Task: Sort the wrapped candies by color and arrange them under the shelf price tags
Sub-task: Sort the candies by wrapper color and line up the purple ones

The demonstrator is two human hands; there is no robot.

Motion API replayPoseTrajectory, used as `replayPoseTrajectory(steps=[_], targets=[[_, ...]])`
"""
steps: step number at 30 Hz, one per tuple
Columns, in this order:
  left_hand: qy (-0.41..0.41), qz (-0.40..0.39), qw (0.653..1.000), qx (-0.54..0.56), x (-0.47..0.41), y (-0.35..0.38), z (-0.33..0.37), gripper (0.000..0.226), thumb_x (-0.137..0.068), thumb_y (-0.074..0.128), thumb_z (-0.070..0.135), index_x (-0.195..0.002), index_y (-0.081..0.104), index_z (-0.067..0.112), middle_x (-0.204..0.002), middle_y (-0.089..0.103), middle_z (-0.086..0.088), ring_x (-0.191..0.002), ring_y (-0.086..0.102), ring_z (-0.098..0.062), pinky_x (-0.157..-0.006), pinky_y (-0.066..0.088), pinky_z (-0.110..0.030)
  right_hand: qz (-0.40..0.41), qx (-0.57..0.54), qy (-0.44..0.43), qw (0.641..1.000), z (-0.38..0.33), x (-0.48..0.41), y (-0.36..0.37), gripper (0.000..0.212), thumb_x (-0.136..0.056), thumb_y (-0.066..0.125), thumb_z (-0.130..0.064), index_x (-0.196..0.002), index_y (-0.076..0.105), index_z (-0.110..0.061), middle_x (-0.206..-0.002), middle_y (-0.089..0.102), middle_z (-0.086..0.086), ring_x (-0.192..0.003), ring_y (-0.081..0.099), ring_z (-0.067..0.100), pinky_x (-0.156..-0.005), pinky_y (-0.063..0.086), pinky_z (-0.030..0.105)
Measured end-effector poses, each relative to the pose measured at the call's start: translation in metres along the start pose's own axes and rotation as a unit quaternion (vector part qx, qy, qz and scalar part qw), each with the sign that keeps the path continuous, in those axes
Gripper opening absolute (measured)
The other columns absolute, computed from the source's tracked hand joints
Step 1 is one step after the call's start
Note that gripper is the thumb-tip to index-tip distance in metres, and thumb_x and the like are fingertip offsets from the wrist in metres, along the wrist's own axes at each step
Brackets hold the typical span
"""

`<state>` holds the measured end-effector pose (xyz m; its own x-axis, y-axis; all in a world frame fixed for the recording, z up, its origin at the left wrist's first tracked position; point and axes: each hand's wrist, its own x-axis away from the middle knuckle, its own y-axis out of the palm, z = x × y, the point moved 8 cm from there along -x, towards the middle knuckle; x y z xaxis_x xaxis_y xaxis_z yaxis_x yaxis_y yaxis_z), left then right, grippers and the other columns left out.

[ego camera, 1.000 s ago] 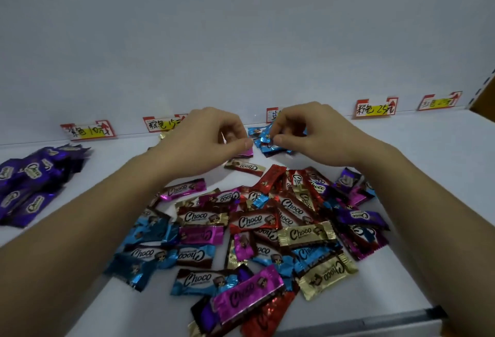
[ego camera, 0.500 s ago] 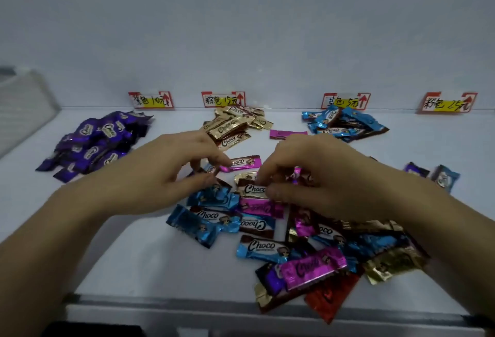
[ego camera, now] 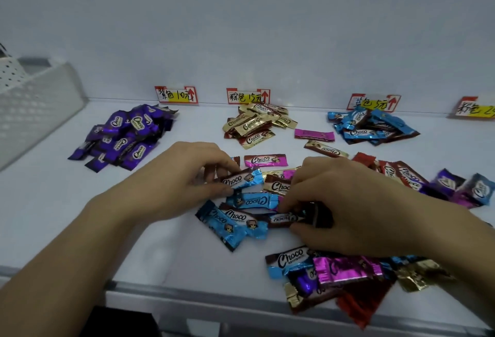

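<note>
Both hands are coming back from the blue pile (ego camera: 372, 127) into the mixed heap (ego camera: 345, 269), left hand (ego camera: 174, 184) grip pinching a blue candy (ego camera: 245, 179), right hand (ego camera: 348, 208) grip pinching a dark wrapper (ego camera: 282, 218); gathering blues, seemingly, next carrying them under the blue tag (ego camera: 373, 102)

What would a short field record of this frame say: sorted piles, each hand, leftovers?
Sorted: purple pile, gold pile, blue pile, each below a price tag
Left hand: pinches a blue candy
Right hand: pinches a dark-wrapped candy
Unsorted: mixed heap near the shelf front; one pink candy alone between gold and blue piles
</note>
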<state>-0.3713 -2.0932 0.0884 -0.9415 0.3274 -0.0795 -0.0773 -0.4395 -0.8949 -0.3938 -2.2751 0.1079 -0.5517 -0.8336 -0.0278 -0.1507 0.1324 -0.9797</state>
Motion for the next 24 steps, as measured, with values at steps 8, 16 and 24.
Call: replayPoseTrajectory(steps=[8,16,24], targets=[[-0.043,0.107,0.982,0.148,0.002,-0.014,-0.009,0.010,-0.076,0.075,0.040,-0.082,0.074,0.032,-0.072,0.069,0.004,-0.067,0.062,-0.016,-0.063,0.055,-0.032,0.117,-0.148,0.076,0.979,0.035,0.002,-0.016,0.020,-0.092,0.057,-0.036,-0.096,0.076,-0.032,-0.087,0.070,-0.022,-0.085,0.062,-0.002,-0.071,0.046,0.012],[-0.053,0.109,0.987,0.108,-0.046,-0.028,0.019,0.013,-0.081,0.070,0.044,-0.080,0.070,0.031,-0.067,0.068,0.005,-0.063,0.065,-0.010,-0.063,0.059,-0.034,0.205,-0.248,0.186,0.928,0.115,0.023,-0.050,0.015,-0.096,0.065,-0.025,-0.086,0.075,-0.020,-0.070,0.069,-0.003,-0.062,0.060,0.009,-0.059,0.049,0.023],[-0.009,0.088,0.995,0.049,-0.146,0.004,0.072,0.010,-0.096,0.066,0.026,-0.096,0.075,0.023,-0.078,0.070,0.011,-0.071,0.065,-0.007,-0.063,0.052,-0.027,0.252,-0.163,0.366,0.881,0.216,0.073,-0.064,0.021,-0.096,0.066,-0.026,-0.087,0.075,-0.009,-0.074,0.070,0.001,-0.065,0.060,0.014,-0.061,0.044,0.029]])
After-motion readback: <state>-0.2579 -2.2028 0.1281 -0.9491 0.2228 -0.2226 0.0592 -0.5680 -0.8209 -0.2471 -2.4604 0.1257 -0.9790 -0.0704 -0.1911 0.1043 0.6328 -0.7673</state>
